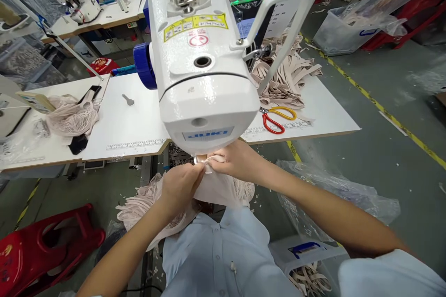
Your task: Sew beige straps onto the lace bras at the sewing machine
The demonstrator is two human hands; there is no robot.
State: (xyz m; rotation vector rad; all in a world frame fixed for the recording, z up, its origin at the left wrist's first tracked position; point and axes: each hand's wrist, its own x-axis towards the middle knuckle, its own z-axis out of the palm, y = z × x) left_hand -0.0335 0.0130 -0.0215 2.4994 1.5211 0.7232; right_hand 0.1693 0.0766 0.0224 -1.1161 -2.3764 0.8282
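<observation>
Right under the head of a white sewing machine point(209, 106), both my hands pinch a pale pink garment point(218, 188) of thin, partly lacy fabric. My left hand point(181, 183) is closed on its edge, thumb and fingers pressed together. Just to the right, my right hand point(235, 160) grips a gathered bit of the same edge. The fingertips of the two hands nearly meet by the machine's lit needle area, where the needle itself is hidden. The rest of the fabric hangs down over my lap, with more lacy pieces point(139, 204) bunched at the left.
Scissors point(275, 117) with red and yellow handles lie right of the machine, before a heap of beige strips point(284, 74). A small grey tool point(127, 99) lies on the white table point(121, 120). A red stool point(52, 250) stands lower left; a plastic bin point(310, 253) sits lower right.
</observation>
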